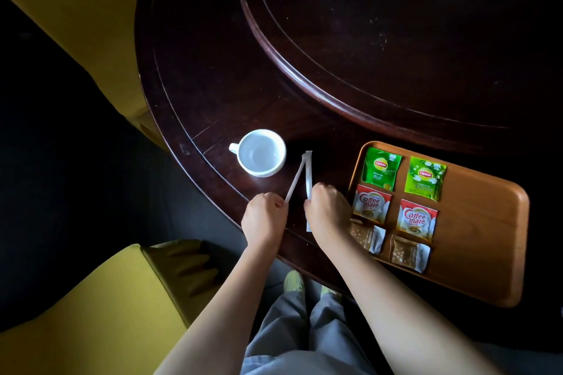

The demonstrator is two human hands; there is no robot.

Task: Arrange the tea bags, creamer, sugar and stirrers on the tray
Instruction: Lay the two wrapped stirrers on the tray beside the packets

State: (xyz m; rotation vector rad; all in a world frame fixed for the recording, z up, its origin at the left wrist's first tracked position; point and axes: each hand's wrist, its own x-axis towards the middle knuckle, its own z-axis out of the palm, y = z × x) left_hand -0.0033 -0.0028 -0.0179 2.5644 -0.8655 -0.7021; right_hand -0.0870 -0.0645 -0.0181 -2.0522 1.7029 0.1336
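Each hand, left (pixel 264 216) and right (pixel 327 210), had its grip closed on a wrapped stirrer (pixel 308 176). A dark round counter (pixel 213 70) bore the tray (pixel 487 222) and a cup (pixel 262 152); yellow chairs (pixel 91 298) stood near.

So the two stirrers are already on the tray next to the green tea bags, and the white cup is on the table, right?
Not quite. The head view shows the two stirrers off the tray, over the dark table: the left hand holds one and the right hand holds the other. The green tea bags are on the tray, and the white cup is on the table.
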